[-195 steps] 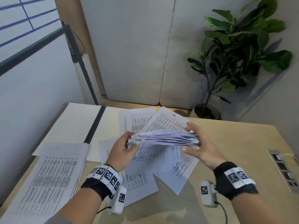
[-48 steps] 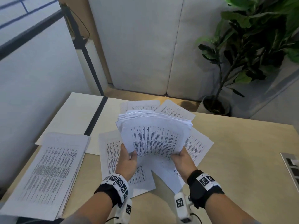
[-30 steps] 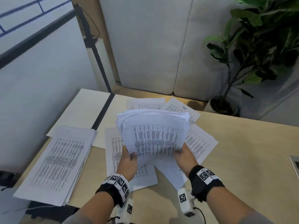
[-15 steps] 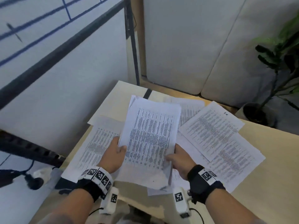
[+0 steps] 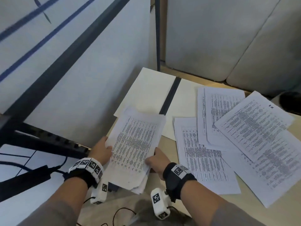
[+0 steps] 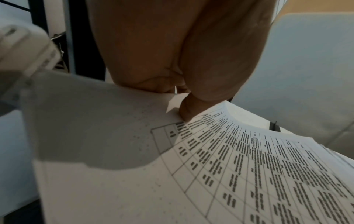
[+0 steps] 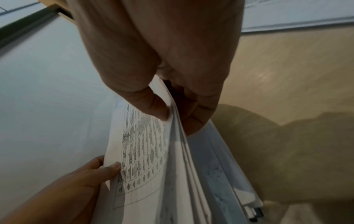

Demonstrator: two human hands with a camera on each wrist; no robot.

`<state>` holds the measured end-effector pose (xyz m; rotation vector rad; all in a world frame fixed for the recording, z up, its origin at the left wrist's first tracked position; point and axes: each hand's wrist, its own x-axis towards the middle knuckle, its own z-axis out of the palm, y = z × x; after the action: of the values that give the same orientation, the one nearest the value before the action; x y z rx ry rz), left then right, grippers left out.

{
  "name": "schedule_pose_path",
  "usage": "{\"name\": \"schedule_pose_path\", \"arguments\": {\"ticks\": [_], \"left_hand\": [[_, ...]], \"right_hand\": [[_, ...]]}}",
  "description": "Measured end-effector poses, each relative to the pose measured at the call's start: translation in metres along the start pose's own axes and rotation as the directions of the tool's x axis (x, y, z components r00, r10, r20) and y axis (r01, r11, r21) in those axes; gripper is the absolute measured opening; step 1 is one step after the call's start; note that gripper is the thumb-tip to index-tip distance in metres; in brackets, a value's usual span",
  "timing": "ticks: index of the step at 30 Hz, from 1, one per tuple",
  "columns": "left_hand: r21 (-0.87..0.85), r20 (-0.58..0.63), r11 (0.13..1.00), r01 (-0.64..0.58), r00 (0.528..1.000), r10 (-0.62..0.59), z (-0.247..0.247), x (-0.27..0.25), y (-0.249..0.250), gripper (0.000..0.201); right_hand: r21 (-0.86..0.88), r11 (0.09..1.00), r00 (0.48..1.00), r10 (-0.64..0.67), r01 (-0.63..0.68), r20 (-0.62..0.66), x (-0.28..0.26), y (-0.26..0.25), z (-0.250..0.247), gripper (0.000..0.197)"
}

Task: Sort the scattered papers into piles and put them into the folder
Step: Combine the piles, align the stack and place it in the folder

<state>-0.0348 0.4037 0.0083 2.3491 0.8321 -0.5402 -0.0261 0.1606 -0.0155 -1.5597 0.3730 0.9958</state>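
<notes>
Left hand: grips the left long edge of the paper stack; in the right wrist view the thumb lies on the printed top sheet and the fingers curl under it, pinching the stack.
Right hand: grips the right long edge of the same stack; in the right wrist view the thumb presses the top sheet and the fingers curl beneath, pinching the sheets between them.
Wrist bands: black bands with black-and-white square markers on both wrists, a small white camera unit hanging below each.
Paper stack: a thick, slightly uneven bundle with printed tables facing up, held low at the near left part of the worktop, its near end past the worktop's edge; whether it touches anything below cannot be told.
Worktop: light wood, bare at the near right.
Loose papers: several printed sheets lying flat to the right of the stack, overlapping one another at angles; one tilted sheet lies on top of the rest.
Folder: open flat beyond the stack at the far left of the worktop, pale inside with a dark spine down the middle; the far end of the stack overlaps its near edge, and loose sheets cover part of its right half.
Background: a pale partition with dark frame bars on the left, grey cushioned panels behind.
</notes>
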Motion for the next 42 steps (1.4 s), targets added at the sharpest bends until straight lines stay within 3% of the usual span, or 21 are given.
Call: {"name": "schedule_pose_path", "arguments": {"ticks": [3, 7, 11, 17, 22, 26, 28, 30, 33, 37, 40, 42], "left_hand": [[-0.017, -0.003, 0.999, 0.040, 0.999, -0.040, 0.001, 0.006, -0.006, 0.030], [-0.030, 0.010, 0.997, 0.070, 0.998, -0.070, 0.005, 0.011, -0.009, 0.046], [-0.039, 0.010, 0.996, 0.075, 0.997, -0.075, 0.010, 0.013, -0.007, 0.048], [-0.068, -0.004, 0.996, 0.065, 0.998, -0.065, 0.015, 0.021, -0.009, 0.048], [0.158, -0.149, 0.987, 0.032, 0.989, -0.008, 0.022, 0.017, 0.010, 0.061], [0.087, -0.155, 0.971, -0.222, 0.960, 0.233, 0.048, 0.005, 0.061, 0.051], [0.010, -0.103, 0.937, -0.349, 0.932, 0.348, 0.072, -0.006, 0.095, 0.046], [-0.085, -0.011, 0.900, -0.428, 0.903, 0.429, 0.102, -0.017, 0.131, 0.044], [-0.050, 0.128, 0.853, -0.520, 0.844, 0.521, 0.149, -0.025, 0.182, 0.043], [0.080, 0.219, 0.789, -0.609, 0.783, 0.582, 0.201, -0.022, 0.252, 0.049], [0.253, 0.233, 0.712, -0.655, 0.755, 0.613, 0.232, -0.020, 0.296, 0.055], [0.366, 0.250, 0.657, -0.660, 0.749, 0.614, 0.252, -0.019, 0.315, 0.067]], "right_hand": [[-0.037, 0.999, 0.999, 0.012, -0.013, -0.034, 0.011, 0.005, 0.012, 0.035], [-0.097, 0.995, 0.996, 0.018, -0.027, -0.088, 0.020, 0.010, 0.020, 0.035], [-0.145, 0.989, 0.982, -0.021, -0.006, -0.185, 0.020, 0.013, 0.022, 0.061], [-0.208, 0.977, 0.971, -0.088, 0.042, -0.220, 0.021, 0.016, 0.021, 0.080], [-0.173, 0.981, 0.958, -0.133, 0.091, -0.253, 0.015, 0.014, -0.004, 0.072], [-0.140, 0.987, 0.929, -0.118, 0.073, -0.351, -0.002, 0.018, -0.065, 0.041], [-0.091, 0.993, 0.901, -0.102, 0.070, -0.422, -0.016, 0.022, -0.113, 0.027], [-0.091, 0.994, 0.857, -0.099, 0.060, -0.506, -0.029, 0.026, -0.168, 0.021], [-0.161, 0.987, 0.752, -0.122, 0.021, -0.648, -0.048, 0.029, -0.256, 0.019], [-0.239, 0.969, 0.657, -0.144, -0.057, -0.740, -0.051, 0.030, -0.364, 0.023], [-0.306, 0.940, 0.572, -0.168, -0.153, -0.803, -0.035, 0.035, -0.426, 0.046], [-0.352, 0.911, 0.558, -0.182, -0.214, -0.810, -0.023, 0.038, -0.453, 0.068]]}}
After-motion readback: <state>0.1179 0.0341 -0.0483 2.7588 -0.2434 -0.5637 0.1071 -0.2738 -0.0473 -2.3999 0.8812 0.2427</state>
